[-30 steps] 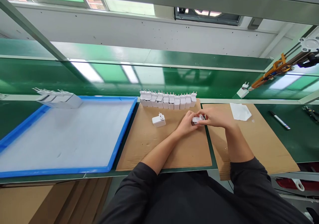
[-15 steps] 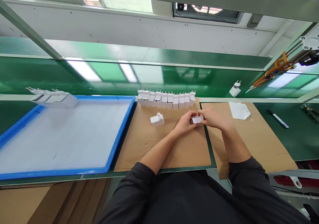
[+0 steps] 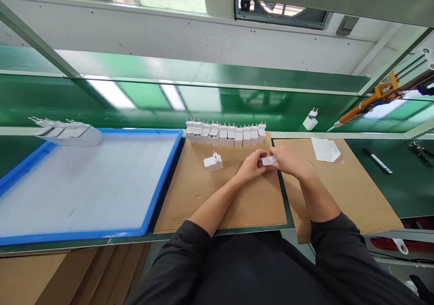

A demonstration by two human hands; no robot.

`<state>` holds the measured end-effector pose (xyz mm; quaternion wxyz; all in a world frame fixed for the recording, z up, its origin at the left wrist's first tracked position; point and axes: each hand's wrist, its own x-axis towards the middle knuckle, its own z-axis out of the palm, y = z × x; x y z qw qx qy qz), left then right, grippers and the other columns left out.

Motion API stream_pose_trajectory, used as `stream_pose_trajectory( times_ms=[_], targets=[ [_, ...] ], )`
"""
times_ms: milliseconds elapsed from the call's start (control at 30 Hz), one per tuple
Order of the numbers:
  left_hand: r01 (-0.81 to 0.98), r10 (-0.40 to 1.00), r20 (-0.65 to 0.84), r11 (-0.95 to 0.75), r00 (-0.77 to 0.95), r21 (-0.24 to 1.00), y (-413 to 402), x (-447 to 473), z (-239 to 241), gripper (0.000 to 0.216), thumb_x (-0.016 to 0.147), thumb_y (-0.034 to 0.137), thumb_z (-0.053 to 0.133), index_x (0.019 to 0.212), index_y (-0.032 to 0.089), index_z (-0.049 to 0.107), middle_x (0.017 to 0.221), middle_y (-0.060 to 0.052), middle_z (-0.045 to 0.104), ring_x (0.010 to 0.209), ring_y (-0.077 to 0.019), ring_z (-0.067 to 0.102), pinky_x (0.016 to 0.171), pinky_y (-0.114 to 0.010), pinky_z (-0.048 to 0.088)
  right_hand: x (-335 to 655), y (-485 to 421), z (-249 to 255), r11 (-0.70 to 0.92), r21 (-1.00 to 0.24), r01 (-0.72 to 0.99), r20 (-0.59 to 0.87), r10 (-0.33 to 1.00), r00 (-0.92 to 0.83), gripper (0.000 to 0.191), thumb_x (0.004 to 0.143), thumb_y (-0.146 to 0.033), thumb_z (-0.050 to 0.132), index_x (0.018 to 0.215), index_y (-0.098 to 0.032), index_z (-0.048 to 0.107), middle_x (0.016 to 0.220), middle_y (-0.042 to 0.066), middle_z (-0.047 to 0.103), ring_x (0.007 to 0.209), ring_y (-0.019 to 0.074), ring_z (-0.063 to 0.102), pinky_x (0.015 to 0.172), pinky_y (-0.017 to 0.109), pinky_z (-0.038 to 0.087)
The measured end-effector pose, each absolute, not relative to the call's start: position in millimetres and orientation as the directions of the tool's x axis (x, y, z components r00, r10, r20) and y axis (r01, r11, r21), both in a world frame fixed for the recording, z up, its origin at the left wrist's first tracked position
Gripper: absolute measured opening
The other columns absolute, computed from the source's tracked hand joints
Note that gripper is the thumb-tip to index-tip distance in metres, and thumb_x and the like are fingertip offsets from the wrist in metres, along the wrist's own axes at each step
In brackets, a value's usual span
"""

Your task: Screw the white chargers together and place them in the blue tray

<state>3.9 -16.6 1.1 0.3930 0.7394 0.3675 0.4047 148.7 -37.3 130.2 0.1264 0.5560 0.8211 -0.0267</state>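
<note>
Head view, forward, downward (workbench below)

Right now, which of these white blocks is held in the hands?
The white block between left hand and right hand; no hand touches the lone block further left, the row of blocks, or any other.

White plug adapters, tan cardboard, dark green tabletop.
The tray is bright blue around milky white; the sleeves are plain black, the nozzle tool orange, the marker white with a black end.

Both hands close together, fingers curled, bare forearms angled toward each other
</note>
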Motion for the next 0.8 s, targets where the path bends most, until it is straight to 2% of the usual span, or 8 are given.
stream_pose_trajectory(
  times_ms=[233,500,700,800],
  targets=[
    [0.254,0.850,0.328,-0.453,0.412,0.855,-17,4,0,0.038,0.075,0.031,0.071,0.106,0.021,0.052,0.107,-0.005,0.064,0.098,-0.0198,0.062,0.085,-0.033,0.051,148,-38,130,0.389,0.094,0.916,-0.241,0.902,-0.359,0.019,0.082,-0.014,0.054,0.100,-0.014,0.060,0.095,0.010,0.070,0.087,0.0249,0.064,0.061,0.029,0.029],
    [0.255,0.843,0.341,-0.468,0.417,0.846,-15,3,-3,0.037,0.076,0.031,0.071,0.107,0.021,0.052,0.107,-0.006,0.063,0.095,-0.0198,0.061,0.083,-0.033,0.051,148,-34,128,0.394,0.110,0.913,-0.240,0.901,-0.360,0.020,0.081,-0.013,0.054,0.101,-0.014,0.059,0.094,0.011,0.069,0.086,0.0247,0.064,0.059,0.029,0.026],
    [0.339,0.830,0.351,-0.511,0.433,0.790,-15,2,-2,0.026,0.078,0.031,0.068,0.100,0.021,0.057,0.097,-0.004,0.064,0.087,-0.0187,0.060,0.078,-0.031,0.049,155,-27,124,0.456,0.052,0.889,-0.239,0.869,-0.432,0.016,0.081,-0.014,0.054,0.095,-0.015,0.062,0.089,0.009,0.071,0.083,0.0218,0.064,0.061,0.028,0.030],
    [0.329,0.823,0.363,-0.522,0.436,0.787,-15,0,-1,0.027,0.078,0.031,0.069,0.101,0.021,0.059,0.098,-0.003,0.065,0.086,-0.0180,0.060,0.079,-0.030,0.048,160,-22,122,0.463,-0.015,0.886,-0.244,0.858,-0.452,0.018,0.081,-0.016,0.057,0.095,-0.016,0.067,0.090,0.008,0.072,0.085,0.0214,0.064,0.065,0.027,0.033]
  ],
)
